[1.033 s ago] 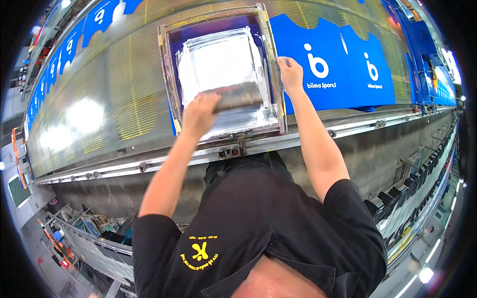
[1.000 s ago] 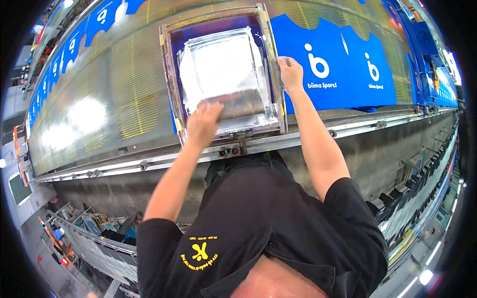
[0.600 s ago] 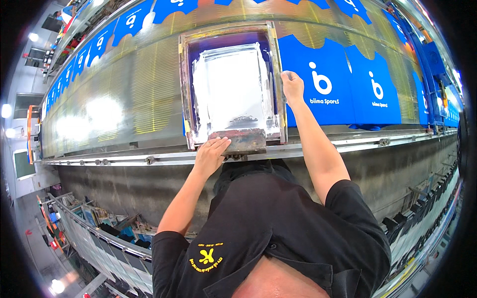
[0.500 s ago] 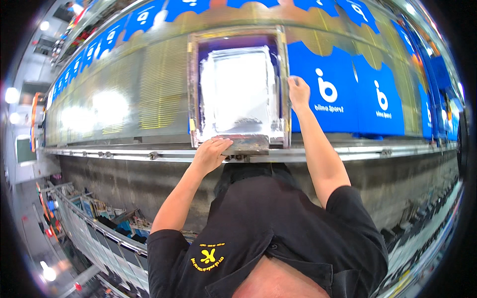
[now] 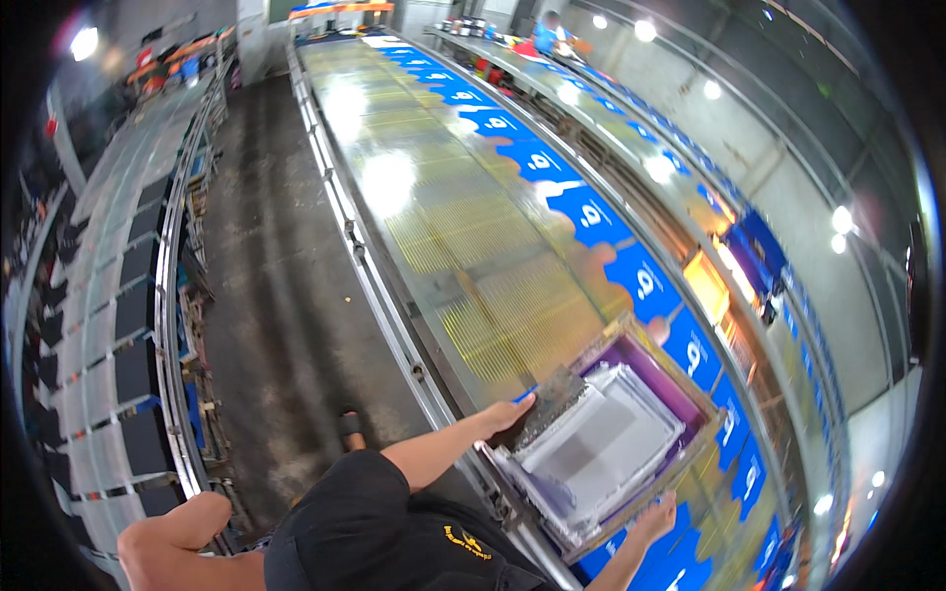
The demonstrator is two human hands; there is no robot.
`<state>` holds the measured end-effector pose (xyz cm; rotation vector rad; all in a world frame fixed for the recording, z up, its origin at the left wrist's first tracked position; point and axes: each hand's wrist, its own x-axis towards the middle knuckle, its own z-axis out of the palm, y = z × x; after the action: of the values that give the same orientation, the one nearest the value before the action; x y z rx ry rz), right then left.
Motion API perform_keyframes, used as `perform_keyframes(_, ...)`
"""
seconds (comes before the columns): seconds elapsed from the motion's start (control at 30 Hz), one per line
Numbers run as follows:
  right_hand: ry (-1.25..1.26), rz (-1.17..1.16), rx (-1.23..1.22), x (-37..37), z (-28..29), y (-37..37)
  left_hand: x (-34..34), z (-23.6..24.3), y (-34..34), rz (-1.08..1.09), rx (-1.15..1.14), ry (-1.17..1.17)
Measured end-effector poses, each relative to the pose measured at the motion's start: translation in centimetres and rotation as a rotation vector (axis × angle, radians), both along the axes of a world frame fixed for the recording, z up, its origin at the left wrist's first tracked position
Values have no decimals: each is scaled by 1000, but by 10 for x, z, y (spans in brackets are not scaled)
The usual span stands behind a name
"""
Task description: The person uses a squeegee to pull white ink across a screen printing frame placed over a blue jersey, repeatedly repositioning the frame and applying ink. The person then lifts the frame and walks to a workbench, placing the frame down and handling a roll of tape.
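Note:
A screen-printing frame (image 5: 715,412) with worn wooden sides lies over the long table near its close edge. White ink (image 5: 552,473) smears its mesh, and a purple border shows inside. My left hand (image 5: 503,416) is closed on the near end of a flat, ink-stained squeegee (image 5: 548,400), which lies along the frame's left side. At the opposite side, my right hand (image 5: 654,517) is closed at the frame's edge; its fingertips are partly hidden. Blue printed fabric pieces (image 5: 676,566) lie beside and beyond the frame.
The long table (image 5: 443,246) stretches away to the far left, a row of blue pieces along its far side. A metal rail (image 5: 367,258) follows its near edge. A concrete aisle (image 5: 276,246) separates it from another rack (image 5: 118,335). A person (image 5: 548,37) stands far off.
My view has turned left along the table. The squeegee, still in my left hand, has gone from the frame's near side to its left side. My right hand stays at the frame's right edge.

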<state>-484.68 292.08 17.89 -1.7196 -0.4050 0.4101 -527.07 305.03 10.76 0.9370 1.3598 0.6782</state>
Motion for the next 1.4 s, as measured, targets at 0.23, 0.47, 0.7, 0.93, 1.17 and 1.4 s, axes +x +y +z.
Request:
perform_keyframes(0.23, -153, 329, -40, -148, 142, 58, -160, 72, 42, 10, -86, -427)
perform_keyframes(0.47, -242, 775, -120, -304, 201, 210, -415, 157, 75, 387, -30, -642)
perform_keyframes(0.7, 241, 1102, 120, -566, 67, 314, -606, 179, 107, 912, 39, -685)
perform_keyframes(0.93, 513, 1149, -57, -879, 39, 481, -830, 149, 181, 1084, 198, -613)
perform_keyframes(1.17, 289, 1451, -168, -1164, 68, 641, -1032, 158, 228, 1452, 306, -602)
perform_keyframes(1.4, 356, 1736, -172, -1410, 63, 741, -1203, 136, 262, 1658, 412, -702)
